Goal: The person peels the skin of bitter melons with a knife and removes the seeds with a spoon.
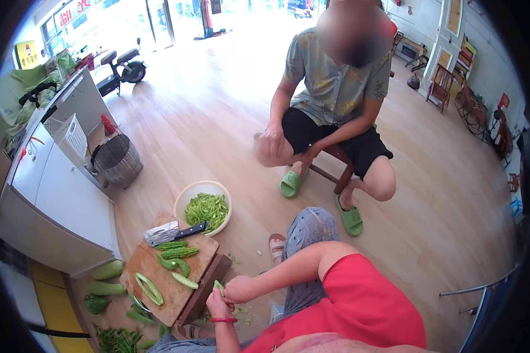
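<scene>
My left hand [217,306], a red band at its wrist, is closed around a bitter melon piece [219,287] beside the cutting board's right corner. Against it presses my right hand [238,289], its fingers curled; whatever they grip is hidden. On the wooden cutting board [174,300] lie several bitter melon pieces [179,253], skin side up. A hollowed bitter melon half [149,288] and another cut half [185,279] rest nearer me. A cleaver [161,233] with a black handle lies across the far edge. Behind it, a white bowl [181,197] holds green strips [207,210].
A person in a patterned shirt [335,76] sits facing me, wearing green slippers [350,220]. Gourds [106,288] and leafy greens [115,338] lie on the floor at left. A white counter [65,194], a woven basket [118,159] and a scooter [122,67] stand farther off.
</scene>
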A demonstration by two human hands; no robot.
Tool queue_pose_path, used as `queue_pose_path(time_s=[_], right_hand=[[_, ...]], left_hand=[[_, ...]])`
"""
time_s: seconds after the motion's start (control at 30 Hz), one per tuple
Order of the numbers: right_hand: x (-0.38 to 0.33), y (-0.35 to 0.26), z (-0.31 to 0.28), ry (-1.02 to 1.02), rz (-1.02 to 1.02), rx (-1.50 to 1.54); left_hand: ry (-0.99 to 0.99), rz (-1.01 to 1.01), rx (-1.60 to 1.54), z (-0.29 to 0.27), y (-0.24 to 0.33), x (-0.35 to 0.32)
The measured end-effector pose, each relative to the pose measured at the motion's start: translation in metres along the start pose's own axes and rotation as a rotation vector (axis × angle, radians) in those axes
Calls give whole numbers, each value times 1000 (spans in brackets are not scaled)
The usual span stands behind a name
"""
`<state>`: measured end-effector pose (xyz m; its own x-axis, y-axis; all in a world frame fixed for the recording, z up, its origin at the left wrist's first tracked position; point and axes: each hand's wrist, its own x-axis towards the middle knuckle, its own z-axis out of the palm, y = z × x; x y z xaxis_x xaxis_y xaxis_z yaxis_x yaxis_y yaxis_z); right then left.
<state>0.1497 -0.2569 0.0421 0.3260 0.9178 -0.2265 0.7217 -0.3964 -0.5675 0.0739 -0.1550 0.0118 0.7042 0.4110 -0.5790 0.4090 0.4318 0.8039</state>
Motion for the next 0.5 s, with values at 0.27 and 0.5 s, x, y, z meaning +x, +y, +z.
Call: queue_pose_path(time_s=[0.27, 0.5], right_hand=[[2, -3, 5, 40, -25, -23], [6, -3, 8, 118, -47, -98]], left_hand=[[87, 73, -9, -3, 0, 4], [52, 189, -32, -14, 2, 15]])
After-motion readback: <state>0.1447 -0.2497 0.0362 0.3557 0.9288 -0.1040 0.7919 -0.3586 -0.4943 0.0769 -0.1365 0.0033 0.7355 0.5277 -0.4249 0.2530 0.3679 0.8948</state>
